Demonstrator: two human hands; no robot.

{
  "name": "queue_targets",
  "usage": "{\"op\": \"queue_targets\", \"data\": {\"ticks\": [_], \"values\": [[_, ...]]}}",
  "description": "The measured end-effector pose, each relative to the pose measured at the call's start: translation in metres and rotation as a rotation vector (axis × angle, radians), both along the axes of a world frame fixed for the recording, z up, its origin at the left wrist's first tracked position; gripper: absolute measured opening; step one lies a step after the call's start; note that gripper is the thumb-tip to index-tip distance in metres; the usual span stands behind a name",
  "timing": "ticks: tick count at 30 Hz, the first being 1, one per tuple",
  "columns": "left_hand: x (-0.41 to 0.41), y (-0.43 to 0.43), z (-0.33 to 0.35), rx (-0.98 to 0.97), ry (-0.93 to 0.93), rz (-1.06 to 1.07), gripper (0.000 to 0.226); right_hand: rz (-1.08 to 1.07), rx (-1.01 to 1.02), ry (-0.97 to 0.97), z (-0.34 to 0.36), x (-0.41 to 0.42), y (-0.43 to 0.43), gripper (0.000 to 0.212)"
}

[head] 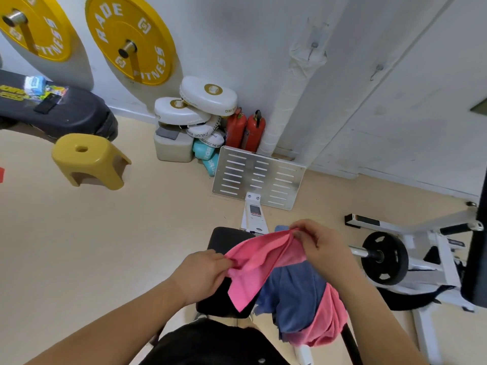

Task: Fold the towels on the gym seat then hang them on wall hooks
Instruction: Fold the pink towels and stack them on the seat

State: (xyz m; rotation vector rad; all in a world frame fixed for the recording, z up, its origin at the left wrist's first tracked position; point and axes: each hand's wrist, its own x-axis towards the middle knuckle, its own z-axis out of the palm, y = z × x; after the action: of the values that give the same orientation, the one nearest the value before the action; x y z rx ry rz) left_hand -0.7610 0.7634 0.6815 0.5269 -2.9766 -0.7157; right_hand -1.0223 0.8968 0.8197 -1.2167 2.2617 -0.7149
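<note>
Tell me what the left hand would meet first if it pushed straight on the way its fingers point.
The pink towel it is pinching: the left hand points right, straight into that cloth. Beyond the fold, probably the right hand holding the towel's other end, though depth is unclear.

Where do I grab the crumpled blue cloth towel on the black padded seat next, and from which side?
Probably pinch the blue towel at its loose lower-left edge, coming from the left. That edge lies free at the black seat's edge, while the crumpled pink towel overlaps its right side and the held pink towel hides its top.
</note>
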Motion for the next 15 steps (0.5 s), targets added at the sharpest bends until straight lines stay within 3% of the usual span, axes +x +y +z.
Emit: {"op": "queue_targets", "data": {"ticks": [5,8,10,13,15], "values": [[0.016,-0.019,0.035,-0.064,0.065,0.097,0.037,-0.068,-0.023,-0.005,0.017,-0.005,0.003,0.028],[0.018,-0.016,0.047,0.148,-0.020,0.230,0.041,-0.017,0.025,0.003,0.035,0.004,-0.005,0.026],[0.014,-0.013,0.056,0.281,-0.071,0.319,0.051,0.054,0.038,0.052,0.052,0.011,-0.011,0.018],[0.002,-0.008,0.083,0.246,-0.116,0.336,0.071,0.164,0.088,0.145,0.075,0.020,-0.022,0.013],[-0.014,-0.004,0.103,0.277,-0.033,0.357,0.095,0.229,0.080,0.186,0.086,0.027,-0.031,0.012]]}}
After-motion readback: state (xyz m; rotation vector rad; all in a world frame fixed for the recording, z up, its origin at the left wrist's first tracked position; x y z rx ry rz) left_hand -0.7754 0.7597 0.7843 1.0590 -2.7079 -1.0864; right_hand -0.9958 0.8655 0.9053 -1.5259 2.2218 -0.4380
